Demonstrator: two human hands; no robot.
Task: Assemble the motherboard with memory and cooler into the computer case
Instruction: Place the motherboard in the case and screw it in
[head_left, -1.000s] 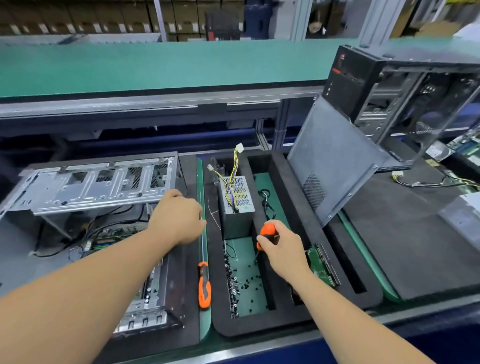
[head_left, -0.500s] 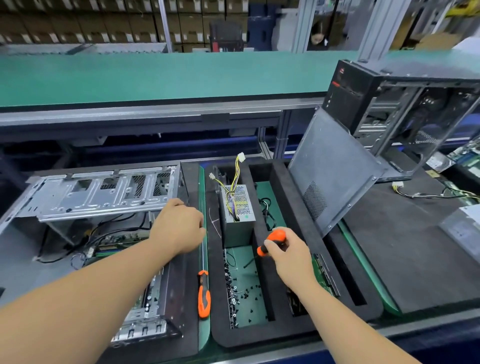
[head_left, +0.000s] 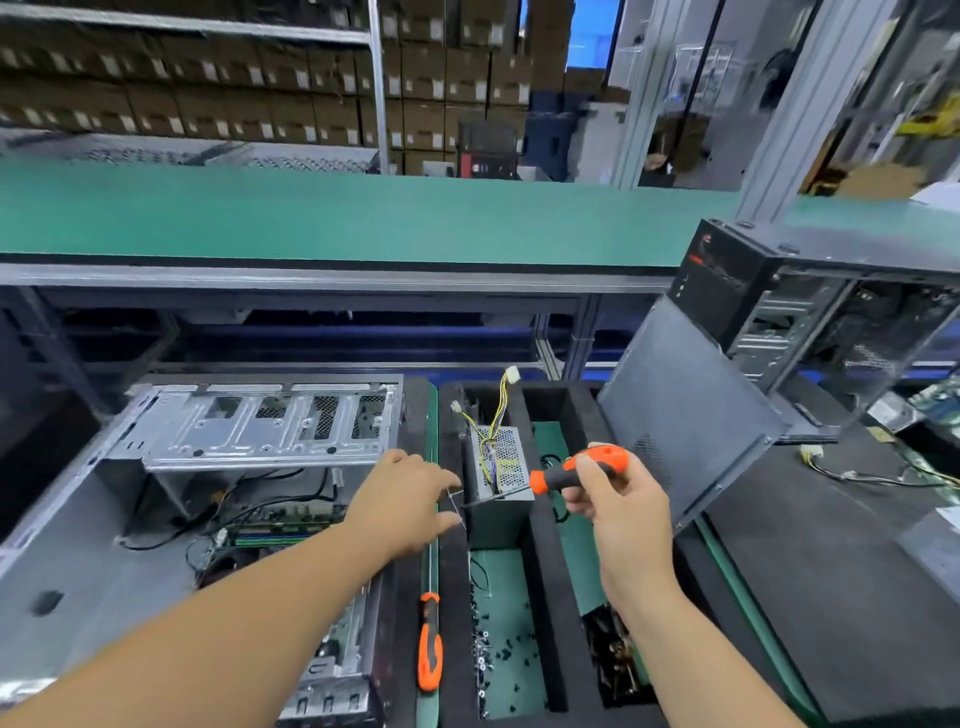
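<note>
At the left of the bench the open case (head_left: 171, 499) lies on its side, its board (head_left: 280, 525) inside under the metal drive cage (head_left: 249, 426). The left hand (head_left: 402, 501) hangs over the case's right edge, knuckles up; whether its fingers hold anything I cannot tell. The right hand (head_left: 621, 512) grips an orange-handled screwdriver (head_left: 571, 470), shaft pointing left toward the left hand. A foam tray (head_left: 550, 587) beneath holds a power supply (head_left: 501, 473) and loose screws (head_left: 493, 649). Another screwdriver (head_left: 430, 642) lies between case and tray.
</note>
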